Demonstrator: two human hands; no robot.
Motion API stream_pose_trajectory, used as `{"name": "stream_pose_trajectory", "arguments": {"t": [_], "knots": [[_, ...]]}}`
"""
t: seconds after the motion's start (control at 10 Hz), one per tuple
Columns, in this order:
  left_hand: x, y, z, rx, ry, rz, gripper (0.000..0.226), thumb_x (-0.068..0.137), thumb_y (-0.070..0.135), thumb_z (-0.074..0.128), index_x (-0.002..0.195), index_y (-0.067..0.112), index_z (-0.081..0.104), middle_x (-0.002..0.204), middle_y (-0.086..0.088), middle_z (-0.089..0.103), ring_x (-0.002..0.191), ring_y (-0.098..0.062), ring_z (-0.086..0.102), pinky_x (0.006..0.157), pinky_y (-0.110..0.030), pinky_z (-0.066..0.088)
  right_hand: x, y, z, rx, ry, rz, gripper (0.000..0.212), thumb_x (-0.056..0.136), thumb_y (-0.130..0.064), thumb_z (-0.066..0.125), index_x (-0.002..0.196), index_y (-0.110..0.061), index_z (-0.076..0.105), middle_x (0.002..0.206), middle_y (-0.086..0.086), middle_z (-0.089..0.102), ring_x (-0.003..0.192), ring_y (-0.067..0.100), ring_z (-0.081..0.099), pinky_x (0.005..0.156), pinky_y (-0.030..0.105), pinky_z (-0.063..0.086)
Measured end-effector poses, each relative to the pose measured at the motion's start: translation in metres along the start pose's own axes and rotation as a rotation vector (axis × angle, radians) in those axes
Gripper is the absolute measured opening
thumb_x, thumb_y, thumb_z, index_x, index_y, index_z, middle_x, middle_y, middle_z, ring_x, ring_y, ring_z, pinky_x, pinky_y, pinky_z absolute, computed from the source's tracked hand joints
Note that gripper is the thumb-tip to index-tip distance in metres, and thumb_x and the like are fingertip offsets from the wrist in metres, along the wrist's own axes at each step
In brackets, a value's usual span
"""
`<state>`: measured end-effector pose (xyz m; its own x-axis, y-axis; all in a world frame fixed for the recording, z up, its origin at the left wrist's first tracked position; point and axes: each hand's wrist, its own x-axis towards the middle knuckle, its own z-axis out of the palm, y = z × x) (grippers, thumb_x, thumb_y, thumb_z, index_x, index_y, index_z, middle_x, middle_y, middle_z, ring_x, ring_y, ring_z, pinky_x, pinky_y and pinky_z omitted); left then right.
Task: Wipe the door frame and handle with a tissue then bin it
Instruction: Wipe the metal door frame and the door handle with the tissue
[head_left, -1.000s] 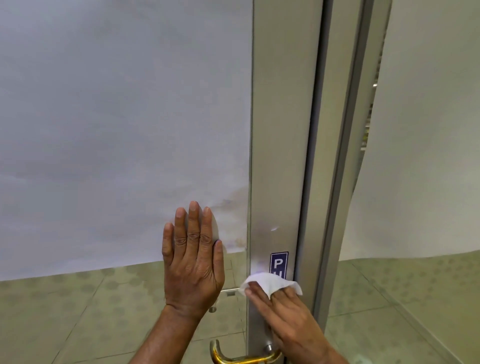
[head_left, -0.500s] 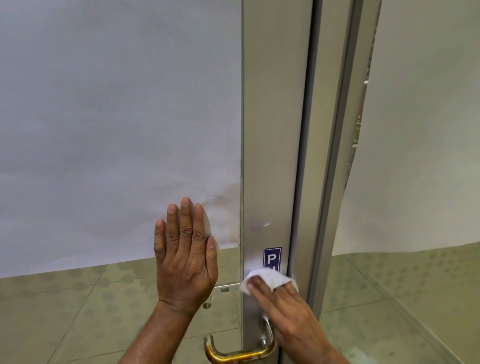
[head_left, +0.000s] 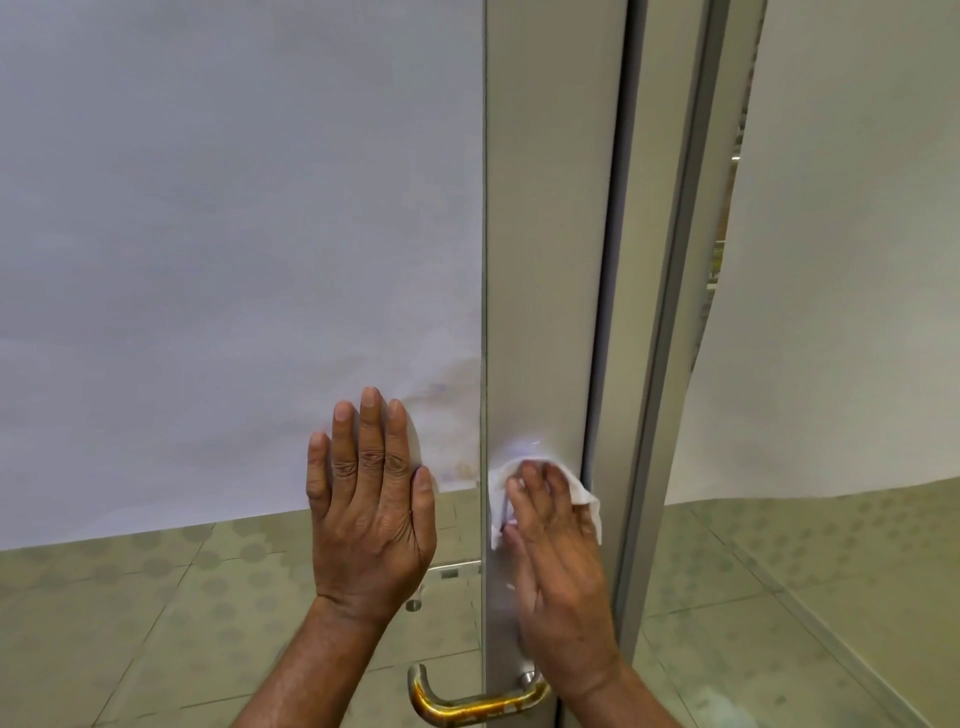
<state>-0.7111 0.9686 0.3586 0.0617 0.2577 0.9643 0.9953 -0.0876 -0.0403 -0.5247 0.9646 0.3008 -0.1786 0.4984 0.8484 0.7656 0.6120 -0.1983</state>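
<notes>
One white tissue (head_left: 545, 499) lies pinned flat under the right hand's (head_left: 561, 582) extended fingers (head_left: 535, 493) against the metal door frame (head_left: 545, 260), brass handle (head_left: 467, 701) below the wrist, left hand (head_left: 371, 514) spread flat on the glass (head_left: 234, 234) beside them.

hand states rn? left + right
Left hand: open, flat against the glass panel, holding nothing.
Right hand: pressing the tissue onto the door frame.

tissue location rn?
Head view, lower centre-right: tissue pressed flat under the right hand on the door frame, above the brass handle.
</notes>
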Motion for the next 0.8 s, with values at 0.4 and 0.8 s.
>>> {"name": "stream_pose_trajectory", "arguments": {"t": [0.4,0.8], "knots": [[-0.001,-0.001,0.002,0.009,0.019,0.012,0.062,0.110,0.035,0.024,0.165,0.010,0.008,0.175,-0.006,-0.004,0.163,-0.024,-0.002,0.132,-0.042,-0.003,-0.020,0.003,-0.008,0.107,0.116,-0.134,0.044,0.086,-0.002,0.061,0.128,-0.011,0.064,0.133,-0.001,0.065,0.133,0.012,0.054,0.114,0.037,0.039],[-0.001,-0.001,0.003,0.007,0.033,0.009,0.062,0.110,0.035,0.025,0.165,0.010,0.009,0.176,-0.005,-0.003,0.163,-0.024,-0.001,0.132,-0.042,-0.002,0.000,-0.025,-0.015,0.066,0.106,0.172,0.029,0.074,0.002,0.080,0.099,-0.012,0.075,0.107,-0.004,0.062,0.102,0.008,0.051,0.085,0.017,0.049]]}}
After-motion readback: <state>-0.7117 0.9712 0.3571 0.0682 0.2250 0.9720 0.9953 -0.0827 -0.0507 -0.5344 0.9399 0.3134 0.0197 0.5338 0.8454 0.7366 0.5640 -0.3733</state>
